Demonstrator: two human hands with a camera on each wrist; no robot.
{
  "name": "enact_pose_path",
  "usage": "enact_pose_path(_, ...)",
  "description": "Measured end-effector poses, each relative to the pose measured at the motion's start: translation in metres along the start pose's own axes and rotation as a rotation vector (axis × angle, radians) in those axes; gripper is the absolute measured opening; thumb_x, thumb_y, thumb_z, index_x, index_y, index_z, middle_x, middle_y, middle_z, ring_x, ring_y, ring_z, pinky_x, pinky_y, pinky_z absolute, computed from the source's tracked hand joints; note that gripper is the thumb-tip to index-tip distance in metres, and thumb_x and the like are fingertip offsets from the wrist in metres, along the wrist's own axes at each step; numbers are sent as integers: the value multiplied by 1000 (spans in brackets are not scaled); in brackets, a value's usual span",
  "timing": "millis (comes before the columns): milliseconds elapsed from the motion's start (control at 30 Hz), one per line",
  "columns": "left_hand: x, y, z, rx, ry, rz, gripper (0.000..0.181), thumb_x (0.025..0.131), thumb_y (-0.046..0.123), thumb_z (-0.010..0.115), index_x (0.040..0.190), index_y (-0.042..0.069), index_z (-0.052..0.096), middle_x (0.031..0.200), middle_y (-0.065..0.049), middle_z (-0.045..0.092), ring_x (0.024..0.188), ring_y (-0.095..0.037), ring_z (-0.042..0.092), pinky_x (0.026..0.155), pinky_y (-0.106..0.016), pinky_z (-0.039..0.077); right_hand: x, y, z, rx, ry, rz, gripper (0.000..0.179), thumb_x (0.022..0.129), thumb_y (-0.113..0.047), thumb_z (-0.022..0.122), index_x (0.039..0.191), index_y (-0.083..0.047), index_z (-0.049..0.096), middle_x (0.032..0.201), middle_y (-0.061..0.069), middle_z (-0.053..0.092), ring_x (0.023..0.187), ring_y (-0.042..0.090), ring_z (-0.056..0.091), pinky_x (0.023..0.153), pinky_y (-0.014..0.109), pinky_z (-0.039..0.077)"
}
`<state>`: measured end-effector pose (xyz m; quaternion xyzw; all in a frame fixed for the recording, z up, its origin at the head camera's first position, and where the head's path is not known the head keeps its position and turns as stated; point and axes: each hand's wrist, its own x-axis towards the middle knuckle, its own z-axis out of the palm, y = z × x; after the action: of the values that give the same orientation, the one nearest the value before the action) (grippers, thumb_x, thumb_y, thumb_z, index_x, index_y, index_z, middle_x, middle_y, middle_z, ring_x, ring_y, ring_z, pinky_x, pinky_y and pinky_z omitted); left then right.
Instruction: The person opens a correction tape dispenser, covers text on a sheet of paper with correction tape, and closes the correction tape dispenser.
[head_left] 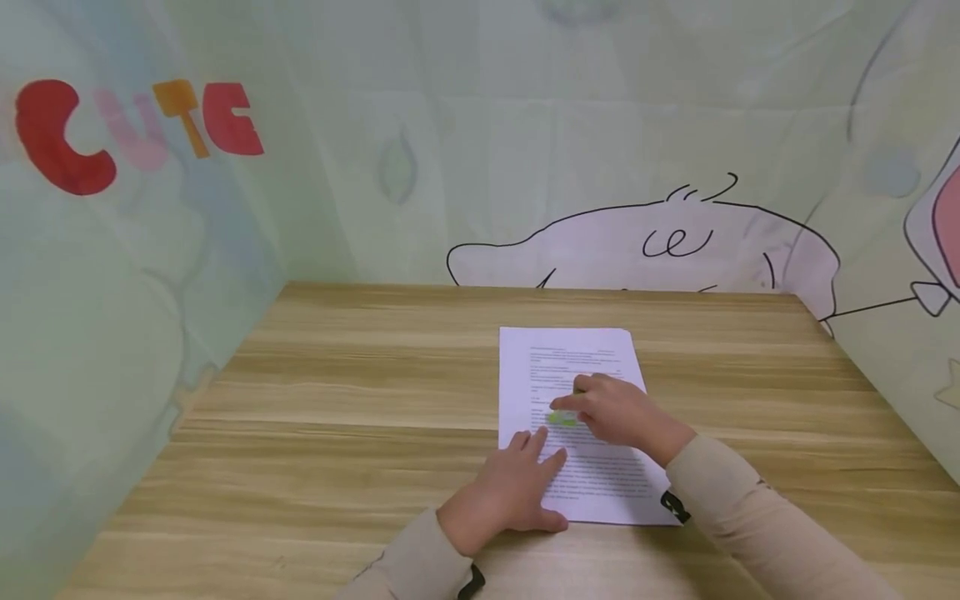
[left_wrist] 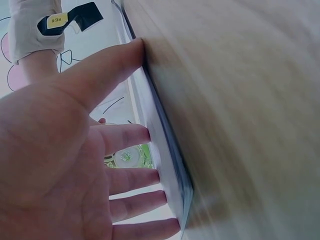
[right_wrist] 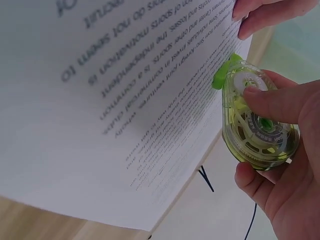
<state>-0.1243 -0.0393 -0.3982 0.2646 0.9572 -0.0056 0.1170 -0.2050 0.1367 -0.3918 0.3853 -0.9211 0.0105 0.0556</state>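
Observation:
A printed paper with lines of black text lies on the wooden table. My right hand grips a correction tape dispenser, a clear oval case with a green tip and reels inside. In the right wrist view, my thumb presses its side and the green tip is right at the text. My left hand rests with spread fingers on the paper's lower left part. The thumb lies at the near edge in the left wrist view.
The wooden table extends on both sides of the paper. Behind it hangs a pale backdrop with cartoon drawings and coloured letters. A dark strap with a yellow label is on the right sleeve.

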Motion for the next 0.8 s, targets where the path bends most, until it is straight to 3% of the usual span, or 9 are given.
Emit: enact_pose_path(800,2,0,1,19,3,2,80,73,64,62,140,25,40,148,-9,32,131,-28,35,91,-46,46,3,-3,-2,-54,-10,-41,34,80,-7,67,108,-25,69,87,2,62,77,17,60,70,29,53)
